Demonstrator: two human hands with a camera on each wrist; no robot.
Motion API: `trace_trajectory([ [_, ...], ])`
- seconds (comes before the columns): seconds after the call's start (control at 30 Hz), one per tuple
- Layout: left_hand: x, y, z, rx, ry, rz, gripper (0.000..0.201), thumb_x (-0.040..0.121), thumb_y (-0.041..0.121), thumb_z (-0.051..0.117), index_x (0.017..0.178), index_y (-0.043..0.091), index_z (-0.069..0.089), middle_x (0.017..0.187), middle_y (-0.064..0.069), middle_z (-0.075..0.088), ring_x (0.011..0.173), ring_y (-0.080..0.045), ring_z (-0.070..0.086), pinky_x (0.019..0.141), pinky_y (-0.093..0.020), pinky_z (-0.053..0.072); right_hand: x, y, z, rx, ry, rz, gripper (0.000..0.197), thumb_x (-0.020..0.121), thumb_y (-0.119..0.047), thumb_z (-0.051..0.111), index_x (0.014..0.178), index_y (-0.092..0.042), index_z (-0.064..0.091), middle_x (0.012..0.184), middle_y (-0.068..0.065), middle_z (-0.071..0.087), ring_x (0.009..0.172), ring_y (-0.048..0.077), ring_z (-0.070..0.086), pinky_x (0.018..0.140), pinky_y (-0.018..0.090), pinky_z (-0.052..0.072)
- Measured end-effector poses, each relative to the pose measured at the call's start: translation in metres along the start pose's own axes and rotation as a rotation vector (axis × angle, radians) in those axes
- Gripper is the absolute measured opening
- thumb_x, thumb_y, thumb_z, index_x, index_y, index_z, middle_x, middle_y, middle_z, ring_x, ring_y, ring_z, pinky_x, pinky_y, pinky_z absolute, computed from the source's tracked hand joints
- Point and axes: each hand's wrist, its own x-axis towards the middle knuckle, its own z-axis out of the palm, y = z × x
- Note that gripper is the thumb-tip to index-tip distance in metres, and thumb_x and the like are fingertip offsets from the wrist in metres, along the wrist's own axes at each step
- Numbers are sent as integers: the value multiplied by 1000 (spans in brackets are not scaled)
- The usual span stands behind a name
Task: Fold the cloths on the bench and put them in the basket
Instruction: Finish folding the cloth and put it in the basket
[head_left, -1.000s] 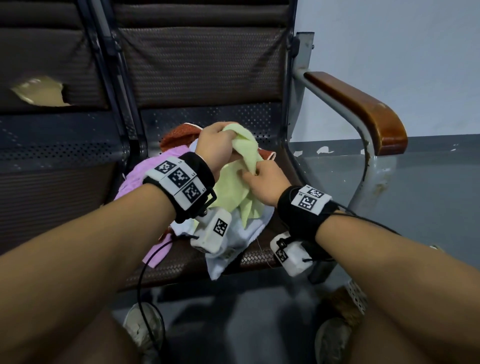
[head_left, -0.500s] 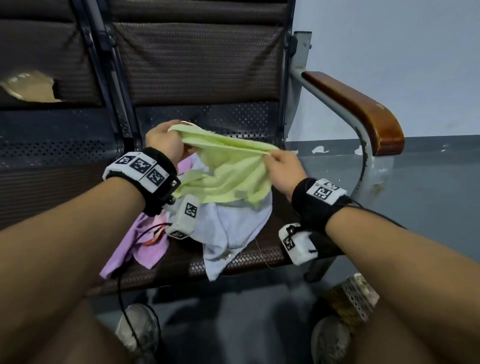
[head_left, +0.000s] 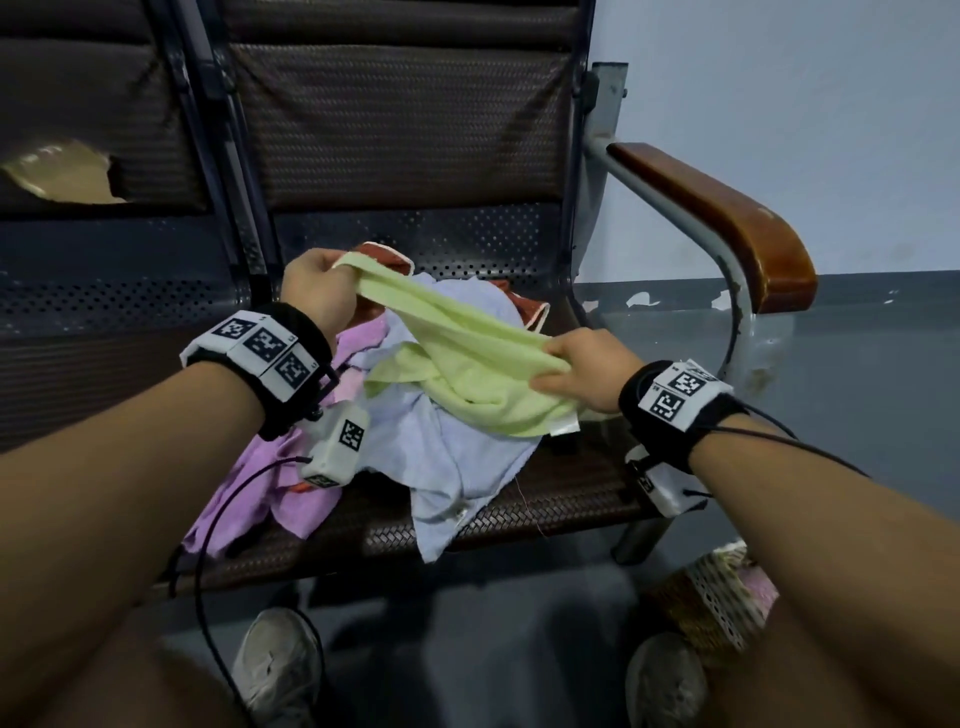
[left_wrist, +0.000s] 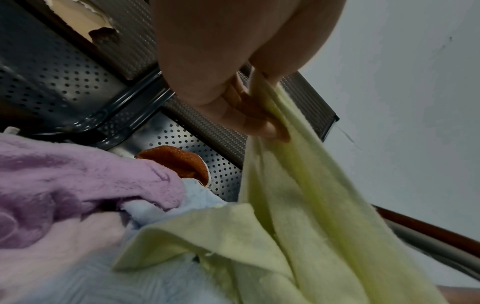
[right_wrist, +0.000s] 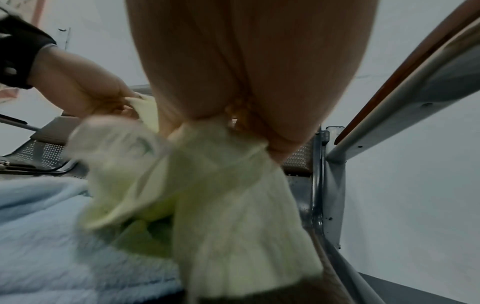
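Left hand (head_left: 311, 291) and right hand (head_left: 587, 371) each pinch the green cloth (head_left: 467, 358) | stretched above the bench (head_left: 545, 499) pile | pull its top edge taut, find 2 corners, then fold | basket (head_left: 711, 597) waits on the floor.

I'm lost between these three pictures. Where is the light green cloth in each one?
Head: green cloth stretched across the centre, between left hand and right hand.
Left wrist: hangs from the fingers, centre to lower right.
Right wrist: bunched below the hand, centre, blurred.
Shared landmark: the blue cloth beneath it, lower left in both wrist views.
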Motion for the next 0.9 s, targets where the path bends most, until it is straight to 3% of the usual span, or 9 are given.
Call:
trace_trajectory([
  [0.1, -4, 0, -2, -37, -28, 43, 31, 86, -8, 48, 84, 12, 71, 69, -2, 75, 67, -18, 74, 56, -22, 56, 2, 6, -2, -48, -3, 85, 45, 92, -48, 64, 66, -12, 64, 58, 6, 54, 56, 18, 52, 56, 32, 37],
  [0.23, -2, 0, -5, 92, -159, -5, 35, 86, -14, 55, 95, 10, 78, 96, -12, 75, 63, -11, 69, 62, -17, 53, 2, 12, -11, 191, 246, 225, 55, 92, -49, 62, 68, 0, 65, 57, 8, 53, 57, 20, 52, 55, 33, 37],
  [0.4, -7, -5, -4, 366, -258, 67, 45, 75, -12, 72, 115, 5, 64, 104, -10, 70, 82, -16, 66, 63, -19, 54, -9, 16, -21, 618, 273, 205, 21, 90, -30, 72, 86, -12, 64, 84, 10, 70, 75, 20, 65, 73, 36, 52],
  [0.5, -8, -10, -8, 704, -142, 208, 30, 76, 13, 78, 103, 18, 66, 90, -1, 69, 85, -19, 64, 75, -28, 51, -21, 21, -24, 586, 207, 135, 17, 90, -12, 71, 95, -15, 55, 87, 3, 71, 78, 18, 65, 74, 36, 52],
  [0.57, -9, -10, -10, 691, -72, 255, 8, 80, 20, 73, 84, 21, 66, 74, 4, 65, 72, -17, 60, 68, -25, 47, -26, 24, -28, 500, 162, 107, 28, 90, -4, 64, 108, -20, 51, 76, -14, 66, 67, 4, 62, 66, 26, 46],
  [0.63, -13, -7, -6, 615, -116, 334, 16, 84, 12, 66, 73, 22, 60, 66, 10, 59, 62, -8, 54, 56, -18, 43, -28, 22, -33, 290, 134, 131, 40, 88, -3, 59, 122, -24, 53, 86, -12, 65, 76, 7, 62, 69, 24, 45],
  [0.7, -20, -3, 0, 528, -231, 389, 32, 86, 3, 59, 67, 28, 52, 68, 12, 58, 60, -5, 52, 49, -11, 40, -28, 15, -34, 7, 85, 162, 30, 86, -6, 56, 112, -19, 66, 94, 0, 65, 89, 22, 63, 73, 27, 43],
  [0.77, -26, 4, 6, 471, -295, 390, 35, 86, -1, 55, 67, 27, 47, 73, 1, 61, 63, -17, 53, 53, -25, 48, -29, 7, -36, -123, 69, 230, 16, 85, -7, 53, 85, -19, 63, 85, 5, 61, 87, 30, 60, 71, 29, 40],
  [0.9, -31, 24, 6, 353, -253, 365, 22, 80, 1, 72, 90, 18, 62, 86, -10, 69, 75, -18, 63, 71, -36, 55, -33, 1, -54, 96, 268, 277, 26, 82, 4, 43, 73, -19, 52, 76, 5, 56, 80, 29, 50, 72, 32, 38],
])
